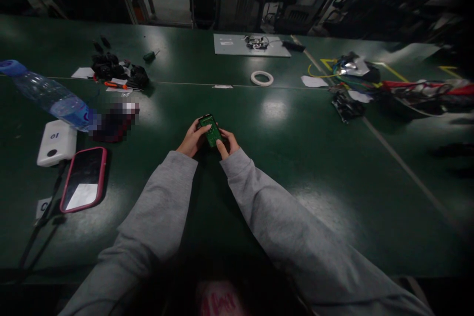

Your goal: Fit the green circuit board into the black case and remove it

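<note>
A small dark-edged device with a lit green face [212, 131], like a phone, is held between both hands above the middle of the green table [281, 158]. My left hand [193, 138] is wrapped round its left side, the thumb lying over the green face. Round the lower right side is my right hand [228, 144], its thumb near the bottom edge. The fingers under the device are hidden. Its far end points away from me and leans slightly left.
On the left lie a clear bottle [54, 96], a white power bank [57, 143] with a cable and a pink-edged phone [84, 179]. A tape roll [262, 78], a white board [231, 45] and a wire bundle [355, 70] sit farther back.
</note>
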Demonstrator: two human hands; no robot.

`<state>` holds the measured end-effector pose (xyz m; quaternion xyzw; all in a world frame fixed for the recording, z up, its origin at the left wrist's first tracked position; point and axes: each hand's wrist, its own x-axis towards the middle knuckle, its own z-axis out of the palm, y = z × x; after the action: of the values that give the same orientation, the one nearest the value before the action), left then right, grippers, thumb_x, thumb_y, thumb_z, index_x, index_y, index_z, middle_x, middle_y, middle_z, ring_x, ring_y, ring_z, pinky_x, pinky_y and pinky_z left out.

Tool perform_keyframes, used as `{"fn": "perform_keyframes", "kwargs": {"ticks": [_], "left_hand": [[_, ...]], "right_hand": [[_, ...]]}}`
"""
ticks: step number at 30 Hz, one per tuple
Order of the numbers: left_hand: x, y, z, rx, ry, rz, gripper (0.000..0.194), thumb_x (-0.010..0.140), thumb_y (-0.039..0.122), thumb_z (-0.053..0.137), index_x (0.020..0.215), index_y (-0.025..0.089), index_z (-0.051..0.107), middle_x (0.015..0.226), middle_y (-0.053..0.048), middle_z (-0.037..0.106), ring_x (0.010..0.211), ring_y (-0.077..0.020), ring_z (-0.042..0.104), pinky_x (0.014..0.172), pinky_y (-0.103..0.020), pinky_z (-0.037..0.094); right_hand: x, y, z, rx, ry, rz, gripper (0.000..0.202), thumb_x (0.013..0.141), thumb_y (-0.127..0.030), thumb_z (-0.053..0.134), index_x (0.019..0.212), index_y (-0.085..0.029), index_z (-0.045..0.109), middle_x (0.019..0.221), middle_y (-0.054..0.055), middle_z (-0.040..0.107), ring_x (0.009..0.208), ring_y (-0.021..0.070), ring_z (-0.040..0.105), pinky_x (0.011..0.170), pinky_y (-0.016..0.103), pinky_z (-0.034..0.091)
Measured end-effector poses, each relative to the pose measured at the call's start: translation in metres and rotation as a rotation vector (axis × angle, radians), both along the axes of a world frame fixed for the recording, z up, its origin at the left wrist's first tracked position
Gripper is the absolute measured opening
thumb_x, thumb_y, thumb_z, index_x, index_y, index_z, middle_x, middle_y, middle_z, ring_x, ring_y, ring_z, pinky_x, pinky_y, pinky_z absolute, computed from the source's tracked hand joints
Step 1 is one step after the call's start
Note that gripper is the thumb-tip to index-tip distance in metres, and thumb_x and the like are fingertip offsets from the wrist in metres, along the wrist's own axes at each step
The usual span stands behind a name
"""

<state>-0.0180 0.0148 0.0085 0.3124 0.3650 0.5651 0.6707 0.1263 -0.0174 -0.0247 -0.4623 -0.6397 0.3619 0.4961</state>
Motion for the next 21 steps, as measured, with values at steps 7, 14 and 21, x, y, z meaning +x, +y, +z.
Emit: {"fn": "perform_keyframes", "kwargs": {"ticks": [7,14,21], "left_hand": [[0.000,0.000,-0.002,0.027,-0.024,0.015,0.046,0.067,0.026,0.075,0.109,0.020,0.056,0.105,-0.007,0.071,0.107,-0.0239,0.064,0.100,-0.044,0.045],[0.000,0.001,-0.003,0.100,-0.046,0.010,0.049,0.067,0.024,0.075,0.112,0.021,0.057,0.107,-0.007,0.070,0.107,-0.0255,0.064,0.100,-0.044,0.045],[0.017,-0.001,0.000,-0.033,-0.108,0.068,0.051,0.067,0.028,0.074,0.115,0.025,0.055,0.108,-0.003,0.069,0.107,-0.0226,0.063,0.092,-0.038,0.049]], "right_hand": [[0.000,0.001,-0.001,-0.008,-0.002,0.032,0.050,0.091,-0.052,0.051,0.132,-0.024,0.047,0.116,0.006,0.061,0.100,0.0177,0.062,0.090,0.038,0.055],[-0.001,0.005,-0.008,0.043,0.049,0.059,0.053,0.092,-0.054,0.049,0.134,-0.022,0.045,0.117,0.009,0.059,0.097,0.0169,0.062,0.088,0.036,0.056],[0.003,0.005,0.000,0.162,-0.051,-0.107,0.052,0.092,-0.047,0.051,0.135,-0.020,0.042,0.126,0.012,0.052,0.111,0.0193,0.056,0.094,0.038,0.052]]}}
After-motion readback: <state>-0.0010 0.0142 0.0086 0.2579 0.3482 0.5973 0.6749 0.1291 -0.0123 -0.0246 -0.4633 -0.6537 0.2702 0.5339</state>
